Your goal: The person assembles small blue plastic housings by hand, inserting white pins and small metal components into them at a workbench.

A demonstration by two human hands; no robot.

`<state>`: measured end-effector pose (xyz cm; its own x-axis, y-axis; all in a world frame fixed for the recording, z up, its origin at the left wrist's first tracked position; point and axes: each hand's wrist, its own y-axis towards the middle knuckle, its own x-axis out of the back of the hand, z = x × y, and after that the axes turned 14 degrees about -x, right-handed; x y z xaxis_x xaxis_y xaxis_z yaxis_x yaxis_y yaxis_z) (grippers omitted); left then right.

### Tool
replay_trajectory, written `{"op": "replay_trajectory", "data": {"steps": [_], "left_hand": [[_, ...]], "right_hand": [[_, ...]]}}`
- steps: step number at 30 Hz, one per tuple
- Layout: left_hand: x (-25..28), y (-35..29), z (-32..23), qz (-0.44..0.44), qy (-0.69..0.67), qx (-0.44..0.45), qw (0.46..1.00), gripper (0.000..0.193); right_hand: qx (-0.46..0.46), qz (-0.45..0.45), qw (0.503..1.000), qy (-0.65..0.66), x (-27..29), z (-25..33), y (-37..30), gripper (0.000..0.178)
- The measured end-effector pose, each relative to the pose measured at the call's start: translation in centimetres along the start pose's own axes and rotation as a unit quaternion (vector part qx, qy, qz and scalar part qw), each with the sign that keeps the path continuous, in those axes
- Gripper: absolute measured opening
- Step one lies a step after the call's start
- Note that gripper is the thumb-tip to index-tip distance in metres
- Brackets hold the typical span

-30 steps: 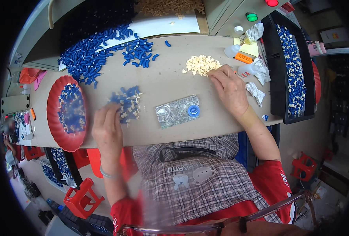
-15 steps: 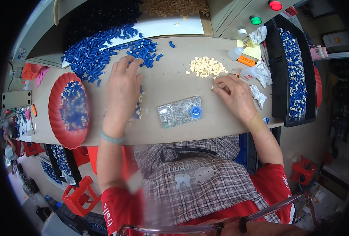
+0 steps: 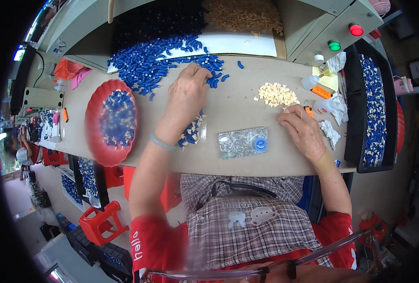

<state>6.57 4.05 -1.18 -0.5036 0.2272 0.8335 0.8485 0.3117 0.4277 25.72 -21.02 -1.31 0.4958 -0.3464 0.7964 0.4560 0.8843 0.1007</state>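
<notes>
At the right end of a heap of small blue curved tube pieces (image 3: pixel 143 68), my left hand (image 3: pixel 187 89) has its fingers bent and drawn together. Whatever its fingertips hold is hidden. My right hand (image 3: pixel 304 132) is beside a small pile of cream star-like pieces (image 3: pixel 276 94), thumb and fingers closed at the tips. I cannot make out what is between them. Between the hands lies a flat speckled grey block (image 3: pixel 233 144) with a round blue fixture (image 3: pixel 260 144) on it. Partly behind my left forearm is a group of blue and cream pieces (image 3: pixel 190 132).
A red scalloped bowl (image 3: pixel 94 122) of mixed pieces stands left. Bottles (image 3: pixel 309 83), an orange box (image 3: pixel 321 91) and crumpled tissue (image 3: pixel 330 134) lie right, next to a long black tray (image 3: pixel 353 113) of pieces. Behind is a cabinet with red and green buttons (image 3: pixel 334 45).
The whole view has swung, so the table appears farther right and lower. My left hand has shifted slightly right along the blue heap. My right hand stays near the cream pile.
</notes>
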Motion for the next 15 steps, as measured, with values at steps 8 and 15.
{"op": "replay_trajectory", "data": {"steps": [8,15], "left_hand": [[-2.4,0.9,-0.6,0.050,0.093,-0.046,0.993,0.015],[-2.3,0.8,-0.8,0.058,0.143,-0.093,0.984,0.013]], "right_hand": [[-0.174,0.117,0.957,0.202,0.2,0.4,-0.8,0.009],[-0.279,0.265,0.840,0.383,0.5,1.8,-1.3,0.011]]}}
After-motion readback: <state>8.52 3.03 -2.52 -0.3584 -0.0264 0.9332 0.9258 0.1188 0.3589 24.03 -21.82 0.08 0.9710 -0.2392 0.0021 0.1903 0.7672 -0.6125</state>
